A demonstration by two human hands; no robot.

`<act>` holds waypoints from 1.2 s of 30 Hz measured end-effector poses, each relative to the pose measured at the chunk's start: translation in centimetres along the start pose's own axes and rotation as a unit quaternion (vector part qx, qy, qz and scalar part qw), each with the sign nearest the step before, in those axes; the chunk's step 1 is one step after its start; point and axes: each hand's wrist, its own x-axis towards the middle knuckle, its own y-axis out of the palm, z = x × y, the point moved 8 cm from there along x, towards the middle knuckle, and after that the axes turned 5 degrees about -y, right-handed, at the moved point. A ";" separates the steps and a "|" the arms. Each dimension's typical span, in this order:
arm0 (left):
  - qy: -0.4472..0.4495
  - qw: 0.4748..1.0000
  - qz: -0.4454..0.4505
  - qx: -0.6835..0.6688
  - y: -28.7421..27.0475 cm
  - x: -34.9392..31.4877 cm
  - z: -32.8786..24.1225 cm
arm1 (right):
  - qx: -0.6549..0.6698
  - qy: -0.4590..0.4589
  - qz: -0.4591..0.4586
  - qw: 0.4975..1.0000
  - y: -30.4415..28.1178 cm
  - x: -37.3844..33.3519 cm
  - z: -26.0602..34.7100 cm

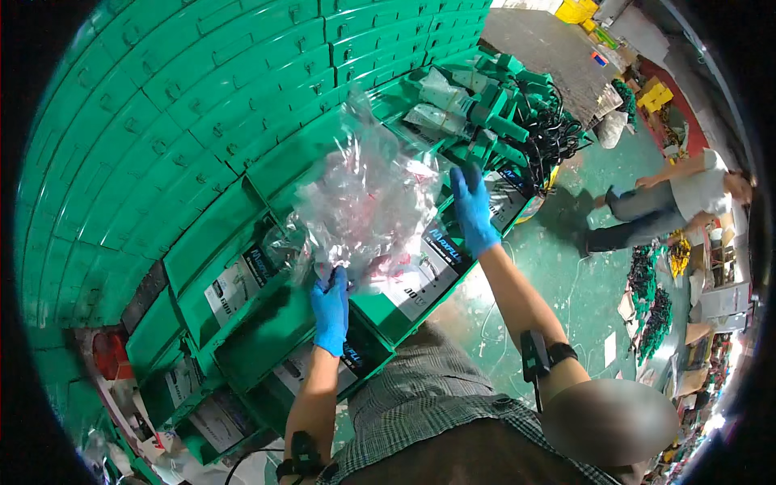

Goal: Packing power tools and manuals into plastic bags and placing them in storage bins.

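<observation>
Blue glove up front: the left hand [330, 315] has its fingers pinching the lower edge of a crumpled heap of clear plastic bags [364, 190], and that heap lies over the open green boxes [376, 314], between both hands! Across to the right hand [475, 208], fingers stretched out, just beside the plastic; touching it or not, I can't tell. Beyond, green power tools [501, 125] pile up with black cords [558, 129]. Behind them, stacked green cases [194, 105]; far right, a person [667, 202] on the green floor [558, 279].
</observation>
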 end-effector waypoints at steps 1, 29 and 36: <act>-0.009 1.000 -0.002 0.011 -0.1 -1.0 1.0 | 0.005 -0.011 0.036 0.999 -0.1 -1.4 -0.4; 0.258 0.773 -0.158 0.558 18.0 20.2 -12.6 | 0.165 0.108 0.235 0.952 1.1 6.6 -0.1; 0.603 0.618 0.055 0.502 20.9 6.8 -13.8 | 0.070 -0.053 0.240 0.967 -2.9 11.5 0.2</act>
